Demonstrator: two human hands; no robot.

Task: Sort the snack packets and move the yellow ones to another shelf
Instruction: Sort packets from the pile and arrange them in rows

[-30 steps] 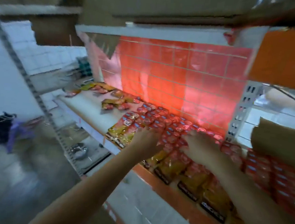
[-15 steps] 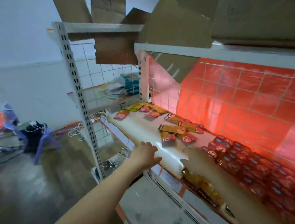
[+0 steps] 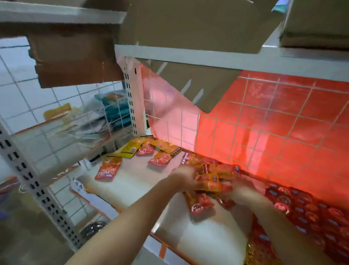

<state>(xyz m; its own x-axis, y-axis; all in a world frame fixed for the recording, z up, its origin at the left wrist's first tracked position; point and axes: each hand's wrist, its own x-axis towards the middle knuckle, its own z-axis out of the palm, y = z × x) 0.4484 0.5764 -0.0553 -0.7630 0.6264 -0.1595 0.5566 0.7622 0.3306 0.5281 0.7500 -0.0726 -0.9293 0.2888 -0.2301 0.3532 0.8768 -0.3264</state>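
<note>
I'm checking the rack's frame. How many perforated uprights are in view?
2: the front-left upright at the rack's near corner, and the back upright above the loose packets. Others may be hidden.

**Foil, steel and cardboard**

The snack packets (image 3: 207,178) are glossy plastic film, yellow and red, crinkled and catching light. They lie on a smooth white shelf board (image 3: 198,236) with a soft sheen. The upright post (image 3: 28,174) on the near left is painted metal, matt grey and punched with slots. Behind the shelf, a thin wire grid (image 3: 275,128) fronts a shiny red backing. The boxes (image 3: 196,18) overhead are matt brown cardboard with rough torn edges.
</note>
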